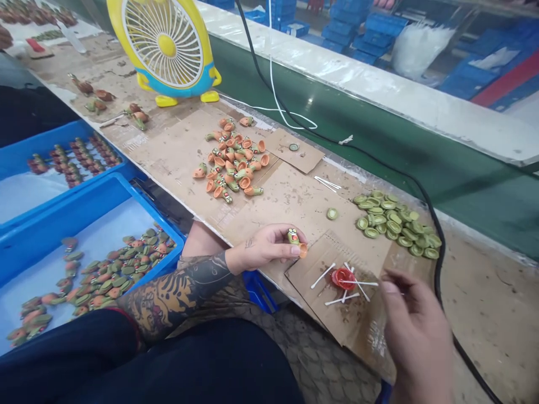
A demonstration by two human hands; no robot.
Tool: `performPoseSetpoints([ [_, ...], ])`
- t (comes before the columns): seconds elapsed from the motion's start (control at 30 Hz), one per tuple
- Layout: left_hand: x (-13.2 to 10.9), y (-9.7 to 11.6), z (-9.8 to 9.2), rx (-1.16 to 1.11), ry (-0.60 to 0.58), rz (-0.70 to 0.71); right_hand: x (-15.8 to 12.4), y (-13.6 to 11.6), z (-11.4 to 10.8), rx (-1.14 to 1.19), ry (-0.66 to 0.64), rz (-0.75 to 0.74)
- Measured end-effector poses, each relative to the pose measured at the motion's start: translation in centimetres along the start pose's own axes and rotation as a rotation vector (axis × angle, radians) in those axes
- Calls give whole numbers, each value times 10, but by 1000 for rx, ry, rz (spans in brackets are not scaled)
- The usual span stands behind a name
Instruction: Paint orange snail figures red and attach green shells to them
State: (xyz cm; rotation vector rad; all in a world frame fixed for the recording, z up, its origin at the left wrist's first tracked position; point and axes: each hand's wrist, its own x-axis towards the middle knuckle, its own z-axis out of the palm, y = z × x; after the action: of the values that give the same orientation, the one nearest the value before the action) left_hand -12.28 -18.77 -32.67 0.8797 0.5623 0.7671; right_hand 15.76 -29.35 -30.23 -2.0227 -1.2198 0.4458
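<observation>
Dark trousers [236, 373] fill the foreground. Left hand [265, 249], on a tattooed forearm, pinches a small painted figurine [296, 240] between thumb and fingers, just left of a red dish [343, 279] ringed by white swabs [324, 275] on cardboard [311, 286] atop the bench [484, 314]. Right hand [415, 331], to the dish's right, has its fingers loosely curled; whether they pinch anything cannot be told. Green rings [391, 224] lie beyond the dish, orange-and-green parts [231, 160] farther beyond, and blue trays [84, 264] well left of it.
</observation>
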Motion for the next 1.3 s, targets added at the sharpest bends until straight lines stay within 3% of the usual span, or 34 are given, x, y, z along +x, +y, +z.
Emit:
performPoseSetpoints([
  [0.1, -1, -1, -1, 22, -15, 10, 46, 8, -4, -93, 66, 29],
  [0.23, -2, -1, -1, 44, -9, 15, 102, 3, 16, -309, -71, -70],
  [0.37, -3, -2, -1, 51, 10, 13, 118, -5, 36, -466, -153, -226],
  [0.47, -4, -2, -1, 47, -2, 27, 111, 2, 27, -543, -170, -258],
  [0.67, -1, -1, -1, 55, -30, 8, 88, 41, -16, -635, -237, -212],
  [1.0, -6, -2, 1, 26, 35, 74, 68, 53, -14, -459, -187, -157],
  [1.13, -15, -2, 10, 107, 55, 163, 39, 39, -27, -270, -103, -87],
  [1.23, -22, 0, 24, 159, 50, 196, -4, 8, -27, -16, 36, -94],
  [1.3, -25, 2, 35, 198, 24, 237, -31, -18, -19, 285, 80, -98],
])
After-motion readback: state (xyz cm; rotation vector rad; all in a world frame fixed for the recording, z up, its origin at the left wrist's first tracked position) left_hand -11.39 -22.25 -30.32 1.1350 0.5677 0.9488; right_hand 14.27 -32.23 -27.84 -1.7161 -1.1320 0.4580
